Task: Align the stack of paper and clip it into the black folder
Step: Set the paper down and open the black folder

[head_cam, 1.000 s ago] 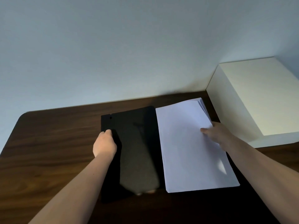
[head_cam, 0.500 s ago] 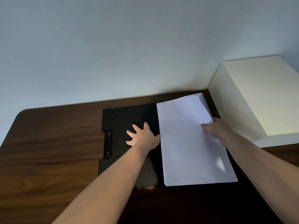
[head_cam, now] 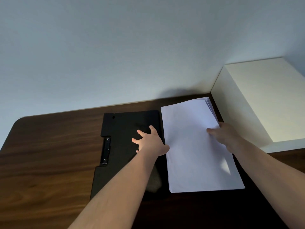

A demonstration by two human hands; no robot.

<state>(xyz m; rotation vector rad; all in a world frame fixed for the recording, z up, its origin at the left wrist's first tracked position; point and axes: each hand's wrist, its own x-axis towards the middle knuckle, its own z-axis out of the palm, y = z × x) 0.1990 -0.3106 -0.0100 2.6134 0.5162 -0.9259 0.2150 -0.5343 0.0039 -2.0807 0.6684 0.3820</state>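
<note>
- Head view, only view: black folder (head_cam: 125, 146) lies open and flat on the dark wood counter (head_cam: 49, 154), its long axis running away from the person.
- Clip (head_cam: 106, 151) sits on the folder's left edge, about mid-length, long axis parallel to the folder's. Can't tell if it's raised or shut.
- Stack of paper (head_cam: 194, 146) lies just right of the folder panel, on the counter or on a dark part of the folder, can't tell which. Long axis roughly parallel to the folder. Sheets fan out at the far right corner, so not squared.
- Left hand (head_cam: 151, 142) flat on the folder panel, fingers spread wide, grip holding nothing, palm close to the stack's left edge.
- Right hand (head_cam: 224, 134) on the stack's right edge: thumb on the top sheet, other fingers hidden under or behind the edge. Looks like a pinch on the sheets, not certain.
- Key relation: the stack lies to the right of the left hand, the clip to its left, well apart from the paper. The right hand is on the paper; the left is nearer the clip.
- Judgement: squaring comes next, then the stack must go left, toward the clip.
- White box (head_cam: 264, 100) stands right of the stack against the wall.
</note>
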